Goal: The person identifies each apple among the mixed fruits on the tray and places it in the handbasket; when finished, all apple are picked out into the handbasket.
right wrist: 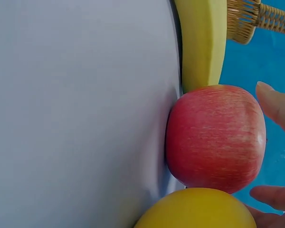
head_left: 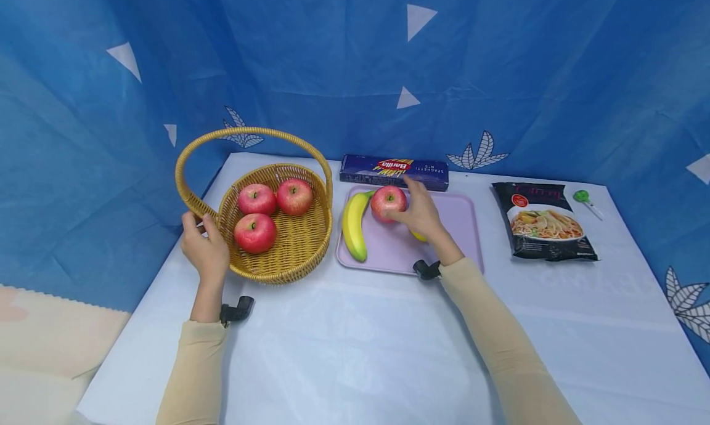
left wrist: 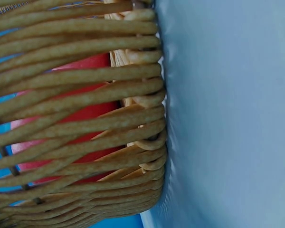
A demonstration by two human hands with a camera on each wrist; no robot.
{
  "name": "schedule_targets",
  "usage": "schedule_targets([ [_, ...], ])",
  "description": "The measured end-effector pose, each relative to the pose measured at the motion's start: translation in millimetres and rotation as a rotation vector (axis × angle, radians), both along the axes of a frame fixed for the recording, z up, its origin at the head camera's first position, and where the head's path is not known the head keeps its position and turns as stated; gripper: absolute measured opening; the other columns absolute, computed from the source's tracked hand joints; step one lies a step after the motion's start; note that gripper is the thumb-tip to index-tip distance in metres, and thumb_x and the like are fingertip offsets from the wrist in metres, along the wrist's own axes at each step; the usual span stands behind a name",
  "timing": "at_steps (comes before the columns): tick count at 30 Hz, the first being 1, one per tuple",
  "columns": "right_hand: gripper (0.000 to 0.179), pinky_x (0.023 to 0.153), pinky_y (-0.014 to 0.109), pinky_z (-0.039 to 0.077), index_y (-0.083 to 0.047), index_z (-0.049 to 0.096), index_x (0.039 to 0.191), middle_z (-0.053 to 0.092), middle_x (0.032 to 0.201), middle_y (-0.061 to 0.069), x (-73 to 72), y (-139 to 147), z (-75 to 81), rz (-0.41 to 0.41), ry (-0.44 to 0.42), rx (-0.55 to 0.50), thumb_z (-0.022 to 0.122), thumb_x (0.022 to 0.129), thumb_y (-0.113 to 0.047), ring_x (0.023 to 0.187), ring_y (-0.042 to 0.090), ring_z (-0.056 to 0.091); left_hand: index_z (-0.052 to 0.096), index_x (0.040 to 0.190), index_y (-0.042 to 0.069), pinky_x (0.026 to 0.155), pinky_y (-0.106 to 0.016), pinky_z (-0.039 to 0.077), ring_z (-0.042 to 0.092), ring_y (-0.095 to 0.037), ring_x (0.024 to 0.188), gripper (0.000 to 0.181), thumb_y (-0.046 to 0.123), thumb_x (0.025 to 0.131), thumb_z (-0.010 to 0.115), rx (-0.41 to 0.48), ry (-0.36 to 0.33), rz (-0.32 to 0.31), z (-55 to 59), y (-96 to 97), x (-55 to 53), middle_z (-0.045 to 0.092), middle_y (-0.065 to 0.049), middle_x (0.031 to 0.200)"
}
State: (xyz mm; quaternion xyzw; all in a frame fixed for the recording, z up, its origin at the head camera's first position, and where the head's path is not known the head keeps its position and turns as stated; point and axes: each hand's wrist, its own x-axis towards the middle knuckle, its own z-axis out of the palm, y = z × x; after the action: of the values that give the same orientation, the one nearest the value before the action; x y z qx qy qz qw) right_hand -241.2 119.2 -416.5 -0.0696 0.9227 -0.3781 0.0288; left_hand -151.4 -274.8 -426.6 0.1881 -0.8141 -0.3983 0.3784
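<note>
On the left, a wicker basket with a tall arched handle holds three red apples. My left hand grips the basket at its left side, where the handle meets the rim; its fingers are partly hidden. A lilac tray carries a banana, another red apple and a smooth yellow fruit, mostly covered in the head view. Over the tray, my right hand has its thumb and fingers spread around that apple. The right wrist view shows a gap between the fingertips and the apple.
Behind the tray lies a blue spaghetti box. To the right are a black noodle packet and a green lollipop. A blue curtain hangs behind the white table.
</note>
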Motion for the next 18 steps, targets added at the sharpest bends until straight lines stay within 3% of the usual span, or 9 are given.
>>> schedule_targets([
  [10,0.105,0.110,0.062,0.029,-0.013,0.023,0.156,0.027,0.158,0.021,-1.6,-1.6,-0.4,-0.012,-0.045,0.113,0.081,0.075,-0.047,0.143,0.041,0.031,0.055,0.118,-0.005,0.091,-0.052,0.044,0.060,-0.042,0.101,0.036,0.026,0.104,0.044,-0.004,0.011,-0.001,-0.5,-0.2,-0.1,0.061,-0.028,0.111],
  [18,0.095,0.107,0.058,0.035,-0.011,0.033,0.152,0.044,0.151,0.015,-0.5,-1.4,-1.6,0.012,-0.040,0.150,0.077,0.078,-0.050,0.136,0.036,0.043,0.054,0.119,-0.005,0.090,-0.051,0.045,0.060,-0.042,0.102,0.036,0.027,0.104,0.043,0.000,0.004,0.000,-0.6,-0.2,0.1,0.061,-0.028,0.112],
])
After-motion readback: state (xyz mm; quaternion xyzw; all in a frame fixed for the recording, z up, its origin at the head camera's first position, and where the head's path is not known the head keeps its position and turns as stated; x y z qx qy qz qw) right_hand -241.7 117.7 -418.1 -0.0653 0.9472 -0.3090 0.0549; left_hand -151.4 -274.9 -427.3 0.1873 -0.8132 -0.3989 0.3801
